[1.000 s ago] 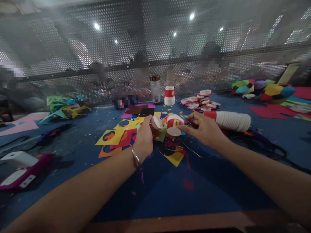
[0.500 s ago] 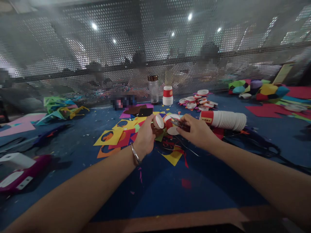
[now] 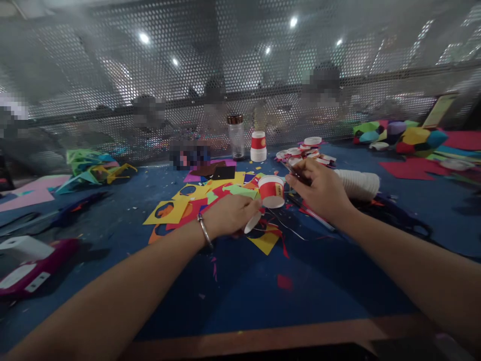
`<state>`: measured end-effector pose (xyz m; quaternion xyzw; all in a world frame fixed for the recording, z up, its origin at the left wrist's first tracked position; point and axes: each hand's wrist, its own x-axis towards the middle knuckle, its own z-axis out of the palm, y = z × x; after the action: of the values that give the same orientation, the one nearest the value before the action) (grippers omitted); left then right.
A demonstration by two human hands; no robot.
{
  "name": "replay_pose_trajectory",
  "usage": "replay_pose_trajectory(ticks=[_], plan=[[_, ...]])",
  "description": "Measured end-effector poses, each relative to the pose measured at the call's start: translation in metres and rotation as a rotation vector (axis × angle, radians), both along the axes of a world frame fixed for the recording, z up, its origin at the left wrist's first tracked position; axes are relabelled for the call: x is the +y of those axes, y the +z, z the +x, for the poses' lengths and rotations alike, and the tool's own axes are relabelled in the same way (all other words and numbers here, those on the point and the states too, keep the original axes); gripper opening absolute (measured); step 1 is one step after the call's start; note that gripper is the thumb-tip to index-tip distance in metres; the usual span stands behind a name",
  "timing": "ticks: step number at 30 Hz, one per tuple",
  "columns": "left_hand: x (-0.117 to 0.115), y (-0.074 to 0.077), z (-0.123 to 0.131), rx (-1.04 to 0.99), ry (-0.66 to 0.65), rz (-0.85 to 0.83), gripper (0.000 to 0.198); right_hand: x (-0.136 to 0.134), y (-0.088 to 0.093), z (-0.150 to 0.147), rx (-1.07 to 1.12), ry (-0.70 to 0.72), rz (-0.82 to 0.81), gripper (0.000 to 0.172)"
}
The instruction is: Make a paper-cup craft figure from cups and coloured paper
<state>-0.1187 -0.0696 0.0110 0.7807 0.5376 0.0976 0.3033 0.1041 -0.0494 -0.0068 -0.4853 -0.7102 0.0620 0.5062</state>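
Observation:
My left hand (image 3: 235, 213) is closed on a cut piece of paper cup (image 3: 252, 222), whose pale round face points down and right under my fingers. Just beyond, a red-and-white paper cup (image 3: 271, 192) sits among coloured paper scraps, apart from both hands. My right hand (image 3: 319, 188) grips dark scissors (image 3: 298, 174), with the tip pointing up and left; my fingers cover most of the handles. Behind that hand lies a row of nested white cups (image 3: 358, 184), partly hidden. Yellow sheets with round holes (image 3: 167, 212) lie left of my left hand.
A glass bottle (image 3: 236, 138) and an upright cup stack (image 3: 258, 146) stand by the perforated metal screen (image 3: 169, 75). Cut cup pieces (image 3: 310, 150) are heaped at the back. A magenta-and-white device (image 3: 33, 265) rests at left. Coloured paper shapes (image 3: 421, 140) lie far right.
My left hand has turned over and come lower with the cup piece. My right hand has moved right and up with the scissors, away from the standing cup.

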Motion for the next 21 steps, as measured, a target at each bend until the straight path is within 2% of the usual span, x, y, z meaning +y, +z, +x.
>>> replay_pose_trajectory(ticks=[1, 3, 6, 8, 11, 12, 13, 16, 21], plan=[[0.002, 0.004, -0.002, 0.146, -0.027, 0.102, 0.058, 0.000, 0.001, 0.001, 0.001, -0.007, 0.009, 0.014], [0.005, 0.012, -0.005, 0.367, -0.089, 0.190, 0.071, 0.000, 0.002, 0.003, 0.007, -0.023, 0.034, 0.015], [0.007, 0.024, -0.003, 0.454, -0.048, 0.326, 0.069, 0.001, 0.007, 0.007, 0.034, -0.041, 0.068, 0.016], [0.006, 0.029, 0.006, 0.393, -0.023, 0.421, 0.071, 0.001, 0.012, 0.010, 0.051, -0.087, 0.081, 0.016], [0.009, 0.028, 0.029, 0.273, -0.117, 0.435, 0.076, 0.002, 0.020, 0.016, 0.085, -0.178, 0.099, 0.014], [0.013, 0.027, 0.037, 0.191, -0.098, 0.431, 0.070, 0.002, 0.022, 0.019, 0.099, -0.198, 0.103, 0.015], [0.018, 0.024, 0.043, 0.080, -0.042, 0.399, 0.056, 0.003, 0.024, 0.021, 0.112, -0.210, 0.107, 0.015], [0.039, 0.020, 0.056, -0.063, 0.043, 0.390, 0.023, 0.006, 0.028, 0.029, 0.129, -0.252, 0.118, 0.017], [0.076, 0.021, 0.066, -0.410, 0.092, 0.269, 0.019, 0.008, 0.030, 0.035, 0.165, -0.295, 0.127, 0.017]])
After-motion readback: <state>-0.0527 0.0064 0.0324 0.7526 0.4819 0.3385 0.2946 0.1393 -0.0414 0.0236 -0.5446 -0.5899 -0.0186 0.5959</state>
